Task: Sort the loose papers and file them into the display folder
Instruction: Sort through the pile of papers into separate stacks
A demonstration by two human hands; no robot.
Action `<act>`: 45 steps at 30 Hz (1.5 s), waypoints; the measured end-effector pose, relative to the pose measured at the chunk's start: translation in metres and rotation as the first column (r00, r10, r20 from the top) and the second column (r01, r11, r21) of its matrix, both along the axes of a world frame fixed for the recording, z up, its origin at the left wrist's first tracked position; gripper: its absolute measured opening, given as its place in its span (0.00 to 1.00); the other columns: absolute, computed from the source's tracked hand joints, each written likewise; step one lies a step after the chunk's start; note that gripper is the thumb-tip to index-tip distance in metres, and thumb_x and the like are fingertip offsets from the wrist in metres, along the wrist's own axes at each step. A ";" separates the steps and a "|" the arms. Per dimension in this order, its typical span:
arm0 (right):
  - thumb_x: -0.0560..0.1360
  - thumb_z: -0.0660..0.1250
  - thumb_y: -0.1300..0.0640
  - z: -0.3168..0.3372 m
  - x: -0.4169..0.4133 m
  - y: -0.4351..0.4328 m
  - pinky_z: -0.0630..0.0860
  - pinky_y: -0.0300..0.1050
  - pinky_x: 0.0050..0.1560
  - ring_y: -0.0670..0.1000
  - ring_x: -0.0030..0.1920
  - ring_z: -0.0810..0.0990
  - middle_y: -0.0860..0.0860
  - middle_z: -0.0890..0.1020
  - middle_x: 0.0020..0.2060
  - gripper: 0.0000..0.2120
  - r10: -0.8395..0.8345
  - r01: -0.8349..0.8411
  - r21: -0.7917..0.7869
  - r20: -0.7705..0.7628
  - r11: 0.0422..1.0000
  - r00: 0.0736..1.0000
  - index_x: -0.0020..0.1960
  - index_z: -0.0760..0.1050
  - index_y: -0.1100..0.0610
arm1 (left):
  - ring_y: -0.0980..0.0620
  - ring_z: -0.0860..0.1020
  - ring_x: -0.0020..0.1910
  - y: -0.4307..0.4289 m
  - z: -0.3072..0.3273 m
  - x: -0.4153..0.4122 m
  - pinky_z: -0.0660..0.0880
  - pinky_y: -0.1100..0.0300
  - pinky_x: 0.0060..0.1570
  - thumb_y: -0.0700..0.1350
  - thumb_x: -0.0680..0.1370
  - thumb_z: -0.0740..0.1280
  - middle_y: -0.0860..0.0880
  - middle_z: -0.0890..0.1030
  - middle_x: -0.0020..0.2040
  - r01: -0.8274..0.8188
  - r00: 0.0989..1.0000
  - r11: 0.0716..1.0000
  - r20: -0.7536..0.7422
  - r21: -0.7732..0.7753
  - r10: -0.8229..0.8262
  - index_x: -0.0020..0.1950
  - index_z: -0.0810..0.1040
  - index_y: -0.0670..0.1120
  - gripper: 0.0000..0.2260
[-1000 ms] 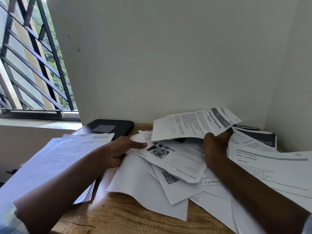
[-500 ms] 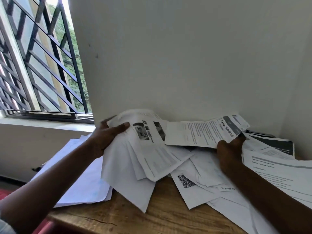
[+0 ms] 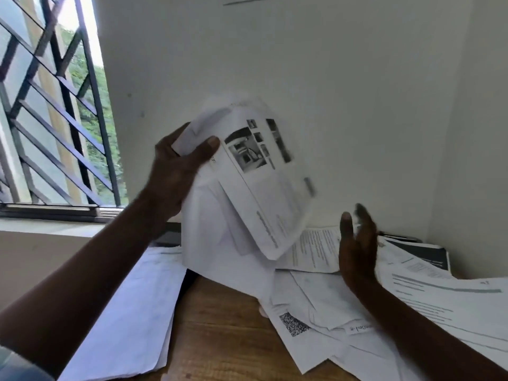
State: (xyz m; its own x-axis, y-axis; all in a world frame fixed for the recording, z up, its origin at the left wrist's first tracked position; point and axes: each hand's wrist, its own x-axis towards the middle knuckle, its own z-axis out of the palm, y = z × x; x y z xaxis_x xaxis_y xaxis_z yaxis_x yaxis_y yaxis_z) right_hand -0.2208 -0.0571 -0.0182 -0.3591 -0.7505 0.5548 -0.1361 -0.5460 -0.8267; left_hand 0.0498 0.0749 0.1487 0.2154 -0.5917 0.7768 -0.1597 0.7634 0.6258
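My left hand (image 3: 176, 171) has its grip closed on a bundle of papers (image 3: 261, 193), thumb pressed across the front sheet. The bundle is tilted, blurred and held up above the tabletop (image 3: 220, 325). My right hand (image 3: 357, 248) has a wide grip, fingers straight, holding nothing. It hovers just right of the bundle, over the loose papers (image 3: 330, 306) spread across the tabletop's right side. A flatter stack (image 3: 132, 312) lies at the left edge, near the barred window (image 3: 55, 119).

Matt paper sheets (image 3: 255, 188) over grainy wooden table (image 3: 220, 325).
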 end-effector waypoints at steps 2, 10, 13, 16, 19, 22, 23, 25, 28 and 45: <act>0.65 0.64 0.19 0.018 -0.005 0.011 0.73 0.61 0.70 0.58 0.66 0.80 0.56 0.83 0.63 0.46 0.405 -0.462 0.097 0.350 0.881 0.845 0.69 0.77 0.51 | 0.51 0.84 0.42 -0.021 -0.016 -0.012 0.81 0.57 0.43 0.37 0.78 0.73 0.48 0.87 0.46 -0.012 1.000 1.000 -0.015 0.023 0.013 0.57 0.82 0.39 0.08; 0.78 0.72 0.63 0.022 -0.031 -0.014 0.82 0.60 0.57 0.60 0.57 0.84 0.60 0.83 0.61 0.17 0.194 -0.356 0.297 0.458 0.886 0.867 0.67 0.77 0.62 | 0.57 0.84 0.45 -0.085 -0.115 -0.033 0.78 0.64 0.43 0.43 0.78 0.74 0.51 0.88 0.49 -0.041 0.999 0.982 0.017 0.185 0.038 0.57 0.85 0.43 0.09; 0.80 0.70 0.60 0.018 -0.051 -0.023 0.76 0.58 0.65 0.58 0.57 0.79 0.59 0.80 0.61 0.21 -0.042 -0.127 0.385 0.402 0.914 0.915 0.69 0.72 0.65 | 0.54 0.84 0.47 -0.099 -0.145 -0.023 0.80 0.58 0.46 0.44 0.80 0.72 0.49 0.88 0.50 -0.017 1.000 0.963 -0.015 0.269 0.021 0.56 0.85 0.45 0.07; 0.81 0.67 0.62 0.015 -0.068 -0.030 0.73 0.50 0.64 0.53 0.56 0.75 0.57 0.77 0.61 0.21 -0.144 -0.012 0.395 0.362 0.919 0.921 0.72 0.69 0.66 | 0.49 0.85 0.48 -0.106 -0.157 -0.012 0.80 0.56 0.46 0.42 0.81 0.71 0.46 0.88 0.51 0.032 0.999 0.927 -0.051 0.373 -0.014 0.57 0.85 0.43 0.06; 0.81 0.69 0.62 0.005 -0.072 -0.033 0.72 0.55 0.67 0.56 0.59 0.76 0.52 0.75 0.58 0.14 -0.109 -0.059 0.433 0.354 0.899 0.929 0.66 0.73 0.58 | 0.42 0.86 0.53 -0.108 -0.159 -0.007 0.81 0.57 0.45 0.44 0.81 0.71 0.45 0.88 0.51 0.105 0.994 0.839 -0.087 0.534 -0.069 0.57 0.85 0.42 0.08; 0.77 0.73 0.60 -0.002 -0.065 -0.032 0.77 0.64 0.63 0.60 0.58 0.82 0.56 0.82 0.58 0.13 -0.041 -0.094 0.450 0.281 0.888 0.959 0.59 0.76 0.58 | 0.39 0.84 0.57 -0.106 -0.158 -0.003 0.80 0.49 0.55 0.55 0.79 0.72 0.41 0.87 0.55 0.265 0.964 0.671 -0.175 0.692 -0.201 0.58 0.86 0.42 0.17; 0.77 0.74 0.60 -0.003 -0.063 -0.031 0.79 0.65 0.61 0.61 0.55 0.83 0.57 0.84 0.55 0.13 0.008 -0.136 0.437 0.283 0.889 0.959 0.60 0.77 0.59 | 0.39 0.85 0.56 -0.106 -0.158 -0.002 0.80 0.48 0.56 0.57 0.77 0.73 0.40 0.86 0.56 0.276 0.959 0.636 -0.166 0.721 -0.227 0.58 0.86 0.43 0.19; 0.77 0.74 0.62 -0.002 -0.058 -0.027 0.81 0.60 0.56 0.58 0.49 0.86 0.54 0.87 0.48 0.07 0.134 -0.220 0.390 0.234 0.894 0.963 0.55 0.81 0.58 | 0.41 0.86 0.51 -0.104 -0.160 -0.004 0.82 0.51 0.49 0.53 0.76 0.75 0.40 0.87 0.54 0.229 0.968 0.647 -0.102 0.727 -0.229 0.57 0.86 0.43 0.16; 0.79 0.71 0.64 -0.004 -0.054 -0.027 0.84 0.55 0.50 0.56 0.46 0.87 0.53 0.88 0.44 0.05 0.242 -0.268 0.382 0.115 0.885 0.963 0.51 0.82 0.55 | 0.42 0.86 0.51 -0.104 -0.165 -0.005 0.83 0.53 0.46 0.39 0.78 0.74 0.41 0.87 0.55 0.246 0.967 0.678 -0.126 0.693 -0.222 0.61 0.84 0.42 0.12; 0.71 0.68 0.62 -0.005 -0.085 -0.038 0.67 0.66 0.70 0.66 0.70 0.69 0.62 0.69 0.70 0.38 -0.541 0.620 0.140 -0.368 0.772 0.756 0.78 0.59 0.58 | 0.37 0.85 0.54 -0.106 -0.171 0.007 0.82 0.44 0.56 0.26 0.77 0.66 0.40 0.86 0.57 0.252 0.967 0.695 -0.191 0.674 -0.165 0.64 0.81 0.39 0.18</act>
State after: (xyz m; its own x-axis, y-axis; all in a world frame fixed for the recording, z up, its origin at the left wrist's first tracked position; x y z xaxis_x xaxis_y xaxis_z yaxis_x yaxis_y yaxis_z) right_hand -0.3063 -0.0947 -0.0230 -0.6215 -0.5705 0.5368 -0.6139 -0.0709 -0.7862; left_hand 0.0571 -0.0313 -0.0219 0.0760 -0.9905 0.1148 0.0513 0.1189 0.9916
